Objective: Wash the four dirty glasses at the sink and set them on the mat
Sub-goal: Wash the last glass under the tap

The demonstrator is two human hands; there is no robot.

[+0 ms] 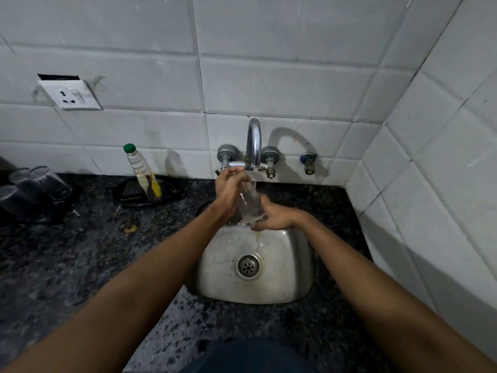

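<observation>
A clear glass [250, 200] is tilted under the running tap [254, 142], above the steel sink [293, 281]. My left hand [228, 188] grips the upper end of the glass near the water stream. My right hand [277, 218] holds its lower end from the right. Water runs off the glass into the basin. Three more glasses [35, 184] stand upside down at the far left of the counter on a dark mat [53, 214], partly cut off by the frame edge.
A soap bottle with a green cap [142, 173] leans in a black dish [129, 195] left of the tap. A wall socket [71, 95] is up on the left tiles. The tiled right wall [430, 184] closes in beside the sink. Dark granite counter [80, 265] surrounds it.
</observation>
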